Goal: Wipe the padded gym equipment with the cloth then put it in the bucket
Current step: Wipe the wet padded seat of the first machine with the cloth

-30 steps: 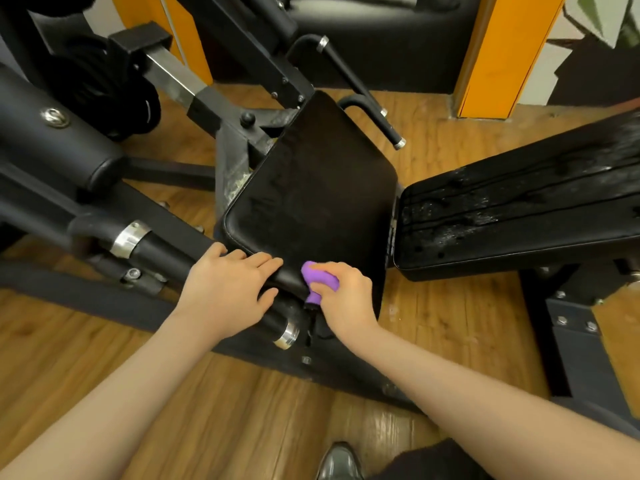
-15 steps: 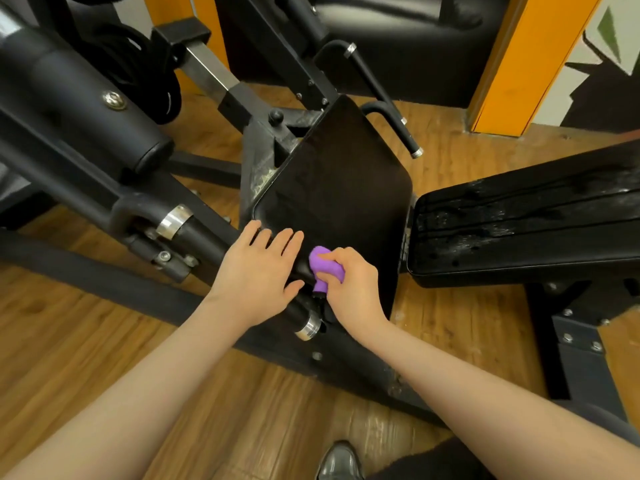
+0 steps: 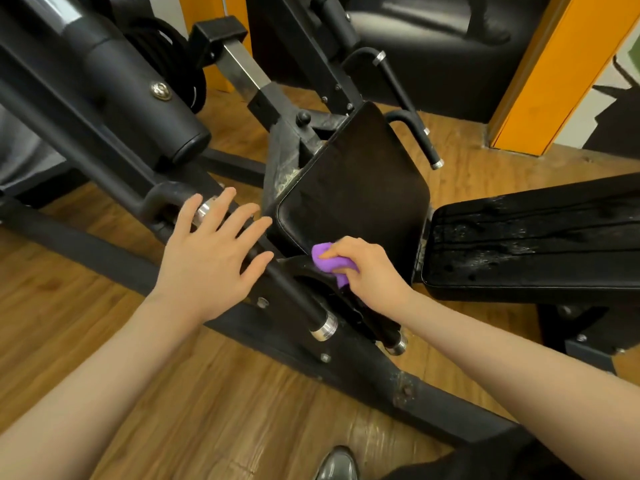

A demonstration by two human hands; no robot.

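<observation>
The wiping step is in hand. The right hand point(image 3: 367, 268) pinches a small bunched purple cloth point(image 3: 329, 263) between the thumb and the curled fingers and presses it against the near lower edge of the black padded seat cushion point(image 3: 356, 192), which stands tilted on the black steel frame of the gym machine point(image 3: 114, 150). The left hand point(image 3: 211, 251) is spread flat, fingers apart, over the black bar with the chrome collar point(image 3: 323, 327) just beside the near left corner of the cushion; whether it touches the bar I cannot tell.

The cloth looks soft and crumpled into a small wad, mostly hidden under the fingers, with one short tail hanging down. The cushion surface is dark, with a faint sheen, and has a rounded corner. The long black padded bench point(image 3: 533, 244) to the right shows pale wet-looking streaks and spots.

I judge that the next move calls for sliding the cloth along the near edge with steady pressure. No bucket is in view, so the last step is not yet near.
</observation>
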